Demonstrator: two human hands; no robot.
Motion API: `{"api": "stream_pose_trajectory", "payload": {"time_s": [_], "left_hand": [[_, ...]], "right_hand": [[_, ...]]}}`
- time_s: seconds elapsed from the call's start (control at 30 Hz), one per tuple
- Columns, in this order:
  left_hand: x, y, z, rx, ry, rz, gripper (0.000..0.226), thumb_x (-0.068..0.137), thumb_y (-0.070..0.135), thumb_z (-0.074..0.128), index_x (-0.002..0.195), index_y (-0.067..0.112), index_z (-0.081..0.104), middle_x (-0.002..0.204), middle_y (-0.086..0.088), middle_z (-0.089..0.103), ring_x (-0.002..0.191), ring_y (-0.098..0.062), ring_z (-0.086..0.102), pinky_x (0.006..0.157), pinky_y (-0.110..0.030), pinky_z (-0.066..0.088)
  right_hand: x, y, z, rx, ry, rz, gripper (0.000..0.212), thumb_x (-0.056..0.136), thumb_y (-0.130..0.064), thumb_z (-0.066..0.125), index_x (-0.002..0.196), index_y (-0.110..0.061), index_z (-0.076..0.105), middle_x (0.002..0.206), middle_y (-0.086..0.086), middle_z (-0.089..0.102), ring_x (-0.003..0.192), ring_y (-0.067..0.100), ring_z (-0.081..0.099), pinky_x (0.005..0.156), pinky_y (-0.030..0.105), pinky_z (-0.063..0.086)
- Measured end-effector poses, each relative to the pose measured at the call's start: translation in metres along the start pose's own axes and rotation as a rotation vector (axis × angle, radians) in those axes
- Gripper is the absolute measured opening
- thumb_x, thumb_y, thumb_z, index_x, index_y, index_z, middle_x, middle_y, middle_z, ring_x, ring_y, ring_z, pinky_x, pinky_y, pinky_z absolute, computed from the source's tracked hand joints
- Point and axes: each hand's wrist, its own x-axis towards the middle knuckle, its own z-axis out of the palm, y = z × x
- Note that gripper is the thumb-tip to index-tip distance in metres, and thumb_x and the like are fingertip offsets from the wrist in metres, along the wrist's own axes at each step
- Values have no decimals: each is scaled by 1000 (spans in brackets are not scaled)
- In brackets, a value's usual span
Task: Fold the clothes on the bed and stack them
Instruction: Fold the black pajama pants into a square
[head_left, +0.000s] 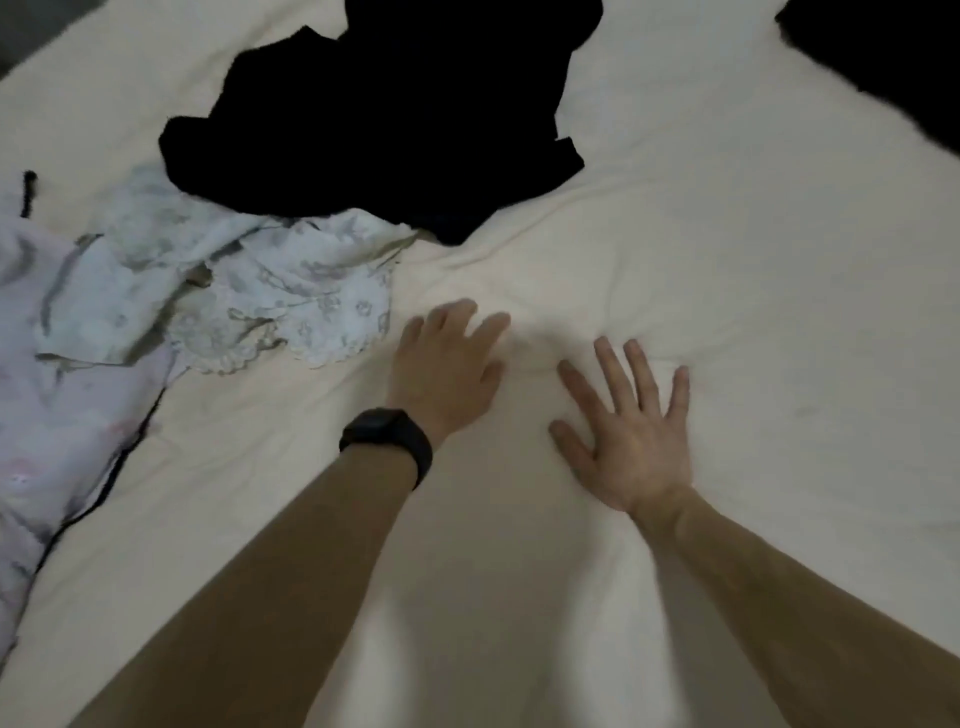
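Observation:
Both my hands lie flat on the cream bed sheet (727, 260), fingers straight and spread. My left hand (447, 369), with a black watch on its wrist, rests just right of a crumpled pale floral garment (249, 291) without touching it. My right hand (631, 426) presses the bare sheet beside it. A black garment (384, 119) lies heaped farther back, its lower edge overlapping the floral one. A lilac patterned garment (67, 415) with dark trim lies at the left edge.
Another dark cloth (883, 57) shows at the top right corner. The sheet is wrinkled around my hands. The bed's far left edge appears at the top left corner.

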Motion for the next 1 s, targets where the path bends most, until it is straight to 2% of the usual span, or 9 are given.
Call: {"api": "stream_pose_trajectory", "payload": {"time_s": [0.1,0.2,0.3,0.4,0.63,0.73,0.83,0.9,1.0], "left_hand": [[72,2,-21,149,161,-58,54,97,26,47,150,22,35,160,-18,26,143,-39,30,116,-50,28],[122,9,-37,200,145,-189,65,101,19,47,159,17,18,157,-24,31,143,-41,34,116,-49,28],[143,8,-49,184,70,-244,36,100,14,51,134,9,45,117,-19,62,97,-37,59,79,-48,47],[140,7,-61,154,28,-266,10,98,16,54,105,10,59,87,-10,59,73,-31,50,64,-39,39],[48,1,-116,-113,164,-167,28,99,39,53,121,26,65,108,-2,59,101,-29,60,72,-38,46],[-18,-2,-148,-260,193,-132,32,100,32,53,127,18,61,123,-3,54,109,-25,55,86,-38,49],[-90,-2,-177,-390,170,-196,22,101,29,47,119,22,57,96,3,62,84,-18,60,62,-29,42],[-140,4,-192,-486,152,-265,19,103,30,46,119,27,55,86,4,66,75,-13,60,61,-31,46],[-200,15,-203,-662,170,-333,13,102,28,50,111,29,59,89,5,70,80,-12,63,70,-25,47]], "right_hand": [[0,2,12,2,80,-20,68,97,-72,22,158,-44,22,171,-1,9,158,26,2,118,65,-5],[1,6,18,28,138,-9,68,96,-72,24,158,-44,25,170,-1,12,157,27,7,120,65,-1],[3,6,18,58,204,-16,69,94,-72,34,156,-43,31,170,-1,16,157,26,12,120,65,1],[3,6,17,79,232,-13,69,93,-71,37,156,-44,31,170,-2,16,157,24,11,120,65,0],[6,7,15,93,144,2,65,94,-71,38,154,-45,36,169,-3,20,156,24,16,120,66,7],[8,1,-17,73,-129,57,69,92,-73,27,155,-47,30,170,-3,10,157,24,10,118,68,1],[10,-12,-64,171,-463,155,75,90,-75,17,159,-44,14,170,-5,-8,157,24,-8,117,64,-3],[-5,-24,-107,412,-636,258,76,93,-75,24,157,-34,30,170,1,11,156,26,12,120,56,13],[-55,-49,-163,919,-641,415,73,98,-70,35,148,-18,47,149,6,51,132,27,50,110,41,36]]}}
